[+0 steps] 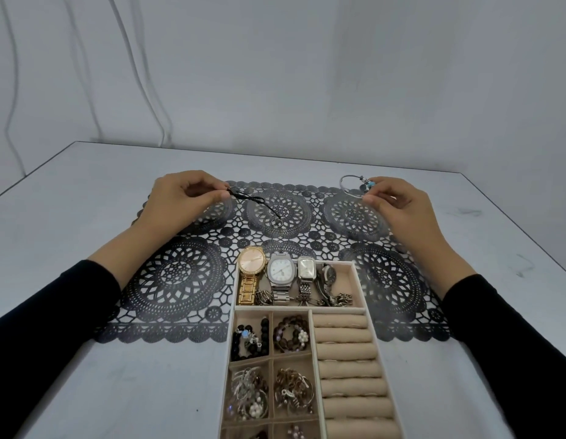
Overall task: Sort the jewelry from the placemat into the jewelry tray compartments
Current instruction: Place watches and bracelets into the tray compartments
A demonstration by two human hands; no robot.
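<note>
Meanwhile left hand [180, 198] pinches cord [253, 202], right hand [399, 204] bangle [351, 185]; dials [280, 270] unreadable.

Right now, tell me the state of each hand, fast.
Left hand: pinches the end of the black cord.
Right hand: pinches the silver bangle at its beaded side.

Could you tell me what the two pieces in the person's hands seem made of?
The cord in the left hand looks like matte black braided thread, ending in a probably metal ring. The bangle in the right hand looks like polished silver-toned metal, glinting; its turquoise bead could be stone or glass.
</note>
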